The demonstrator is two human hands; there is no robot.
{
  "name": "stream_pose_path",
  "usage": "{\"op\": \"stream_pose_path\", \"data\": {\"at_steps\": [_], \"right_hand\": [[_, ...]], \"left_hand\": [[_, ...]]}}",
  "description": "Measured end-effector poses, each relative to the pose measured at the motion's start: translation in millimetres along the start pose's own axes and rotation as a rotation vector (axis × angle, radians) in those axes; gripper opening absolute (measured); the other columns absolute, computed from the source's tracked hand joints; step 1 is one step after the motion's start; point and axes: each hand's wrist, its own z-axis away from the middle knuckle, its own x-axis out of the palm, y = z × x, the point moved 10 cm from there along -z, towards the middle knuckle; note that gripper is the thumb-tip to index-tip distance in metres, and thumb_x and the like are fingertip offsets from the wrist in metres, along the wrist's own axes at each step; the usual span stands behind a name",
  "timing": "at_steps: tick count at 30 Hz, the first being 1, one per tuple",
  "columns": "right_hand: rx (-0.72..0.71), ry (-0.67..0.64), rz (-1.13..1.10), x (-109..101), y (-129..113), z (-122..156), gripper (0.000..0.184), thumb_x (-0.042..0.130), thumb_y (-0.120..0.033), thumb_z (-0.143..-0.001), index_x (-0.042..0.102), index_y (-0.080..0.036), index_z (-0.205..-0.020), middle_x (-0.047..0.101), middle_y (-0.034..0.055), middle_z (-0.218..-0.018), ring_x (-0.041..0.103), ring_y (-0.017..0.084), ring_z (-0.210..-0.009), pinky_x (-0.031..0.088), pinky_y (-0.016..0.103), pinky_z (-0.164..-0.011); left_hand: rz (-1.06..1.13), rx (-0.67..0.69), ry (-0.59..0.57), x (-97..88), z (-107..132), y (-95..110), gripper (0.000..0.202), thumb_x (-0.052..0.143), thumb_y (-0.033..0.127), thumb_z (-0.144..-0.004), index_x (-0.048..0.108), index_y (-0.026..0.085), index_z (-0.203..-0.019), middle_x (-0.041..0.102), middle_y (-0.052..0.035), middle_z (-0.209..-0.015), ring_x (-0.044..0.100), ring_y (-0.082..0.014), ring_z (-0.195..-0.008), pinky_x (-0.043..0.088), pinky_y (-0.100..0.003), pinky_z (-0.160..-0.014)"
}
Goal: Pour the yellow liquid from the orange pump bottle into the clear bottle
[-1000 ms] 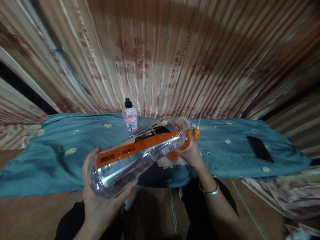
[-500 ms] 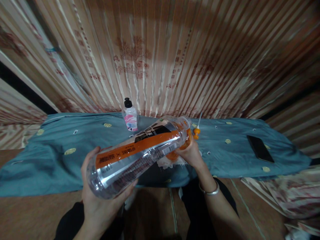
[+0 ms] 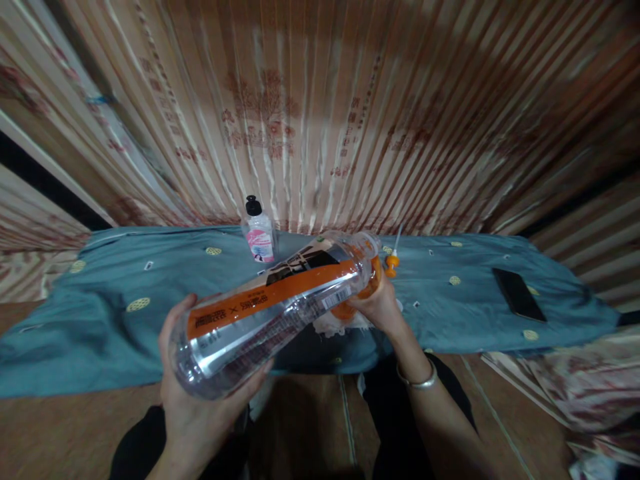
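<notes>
A large clear plastic bottle [image 3: 270,313] with an orange label lies tilted in front of me, its base toward me and its neck pointing away to the right. My left hand [image 3: 193,393] cups its base from below, fingers wrapped round it. My right hand [image 3: 380,303] is closed round the neck end, where an orange piece shows between the fingers. A crumpled white tissue [image 3: 333,325] lies just under the neck. A silver bangle [image 3: 417,381] is on my right wrist.
A blue cloth [image 3: 100,313] covers a low surface. On it stand a small bottle [image 3: 260,235] with pink label and black cap, an orange-tipped small item [image 3: 393,261], and a black phone [image 3: 517,295] at right. A striped curtain [image 3: 320,113] hangs behind.
The view has shifted slightly; the bottle and both hands keep nearly the same pose, with the base dipping a little to the left.
</notes>
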Motion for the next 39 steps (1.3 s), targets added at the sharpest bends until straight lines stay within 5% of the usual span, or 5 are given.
{"op": "stream_pose_path", "data": {"at_steps": [11,18,31,39], "right_hand": [[-0.051,0.044,0.07,-4,-4,0,0.086,0.093,-0.04,-0.067,0.058,-0.023,-0.144,0.081,0.014,-0.126,0.08,0.039,-0.12,0.066,0.054,-0.105],[-0.06,0.047,0.075,-4,-4,0,0.082,0.092,-0.036,-0.067,0.058,-0.026,-0.141,0.083,0.0096,-0.121,0.083,0.035,-0.108,0.07,0.049,-0.094],[-0.032,0.037,0.02,-4,-6,-1,0.081,0.091,-0.035,-0.066,0.058,-0.024,-0.139,0.082,0.0122,-0.123,0.082,0.036,-0.113,0.068,0.052,-0.101],[-0.01,0.026,0.012,-4,-6,-2,0.081,0.091,-0.037,-0.066,0.058,-0.025,-0.138,0.081,0.012,-0.125,0.082,0.038,-0.114,0.068,0.055,-0.102]], "left_hand": [[-0.017,0.041,-0.016,2.0,-1,6,0.107,0.093,0.066,-0.071,0.053,0.033,-0.165,0.07,-0.0061,-0.136,0.071,-0.0276,-0.112,0.062,-0.05,-0.112],[0.0,0.032,0.003,0.2,-2,7,0.104,0.091,0.069,-0.072,0.055,0.038,-0.164,0.07,-0.0029,-0.129,0.073,-0.0227,-0.106,0.068,-0.035,-0.091],[-0.002,0.031,0.0,4.5,-4,11,0.105,0.091,0.07,-0.072,0.053,0.039,-0.165,0.071,-0.003,-0.128,0.075,-0.0239,-0.104,0.07,-0.037,-0.086],[-0.029,0.053,-0.011,3.3,-2,7,0.106,0.092,0.068,-0.071,0.054,0.035,-0.165,0.07,-0.0048,-0.136,0.073,-0.0246,-0.111,0.067,-0.04,-0.102]]}}
